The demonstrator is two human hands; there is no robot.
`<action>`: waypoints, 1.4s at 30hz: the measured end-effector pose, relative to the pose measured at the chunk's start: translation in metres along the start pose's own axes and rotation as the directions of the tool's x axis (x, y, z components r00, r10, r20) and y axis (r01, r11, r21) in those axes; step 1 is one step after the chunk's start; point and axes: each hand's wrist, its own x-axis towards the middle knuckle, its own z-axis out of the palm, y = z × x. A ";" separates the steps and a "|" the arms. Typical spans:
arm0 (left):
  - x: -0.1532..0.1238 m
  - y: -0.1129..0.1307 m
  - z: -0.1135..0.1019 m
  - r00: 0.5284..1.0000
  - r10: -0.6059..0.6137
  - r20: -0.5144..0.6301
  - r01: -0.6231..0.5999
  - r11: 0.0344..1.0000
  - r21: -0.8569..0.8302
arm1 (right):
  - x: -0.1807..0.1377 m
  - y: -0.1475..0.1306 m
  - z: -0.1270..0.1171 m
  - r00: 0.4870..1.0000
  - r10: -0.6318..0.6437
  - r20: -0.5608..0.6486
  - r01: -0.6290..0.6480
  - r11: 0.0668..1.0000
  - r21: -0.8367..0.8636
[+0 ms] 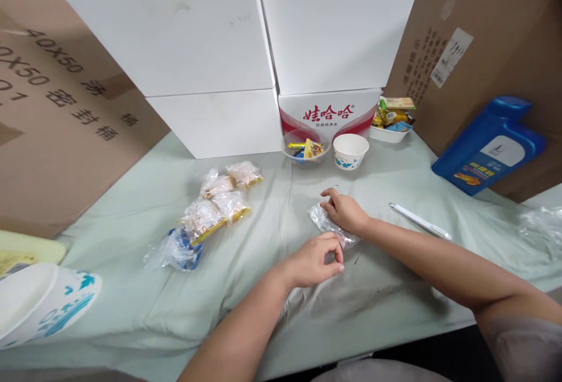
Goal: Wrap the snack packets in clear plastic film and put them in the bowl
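My right hand [345,211] lies on a small clear plastic bag [319,218] in the middle of the table, fingers curled over it and holding it down. My left hand [317,260] sits just in front, its fingers pinched on the near end of the same bag. Left of the hands lies a pile of filled clear snack bags [217,201] with yellow strips. A crumpled blue and clear bag [178,250] rests at the near end of that pile.
A pale cloth [132,288] covers the table. At the back stand a clear bowl of snacks [305,149], a white paper cup [350,150] and a snack tray [390,119]. A white pen [419,221], a blue jug [489,145], stacked cups [39,303], white boxes [184,36] and cardboard [61,118] surround it.
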 end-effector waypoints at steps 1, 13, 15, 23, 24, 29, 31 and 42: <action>-0.001 0.001 0.000 1.000 0.011 0.010 -0.011 1.000 0.016 | -0.002 0.000 0.003 1.000 0.004 -0.024 -0.005 0.999 -0.033; -0.010 0.012 -0.011 0.993 -0.095 -0.074 0.103 0.989 0.102 | -0.005 0.016 -0.003 0.974 0.052 -0.221 -0.001 0.974 0.225; -0.009 0.010 -0.010 0.997 -0.060 -0.055 0.066 0.989 0.129 | -0.004 0.018 -0.007 0.986 0.074 -0.153 -0.020 0.945 0.326; -0.007 0.004 -0.014 0.998 0.053 0.043 -0.059 0.989 0.139 | -0.008 0.023 -0.013 0.999 -0.048 0.019 0.039 0.942 0.334; -0.008 0.004 -0.015 0.997 0.054 0.059 -0.062 0.988 0.143 | -0.008 0.023 -0.012 0.999 -0.052 0.011 0.047 0.961 0.274; -0.010 0.006 -0.018 0.993 0.040 0.108 -0.061 0.978 0.200 | -0.008 0.023 -0.007 0.991 -0.125 -0.044 0.125 0.992 0.011; -0.010 0.007 -0.019 0.993 0.043 0.114 -0.067 0.975 0.210 | -0.008 0.022 -0.005 0.987 -0.157 -0.036 0.155 0.986 -0.055; -0.015 0.011 -0.021 0.990 0.058 0.126 -0.092 0.954 0.284 | -0.019 0.006 0.002 0.973 -0.173 0.156 0.230 0.817 -0.530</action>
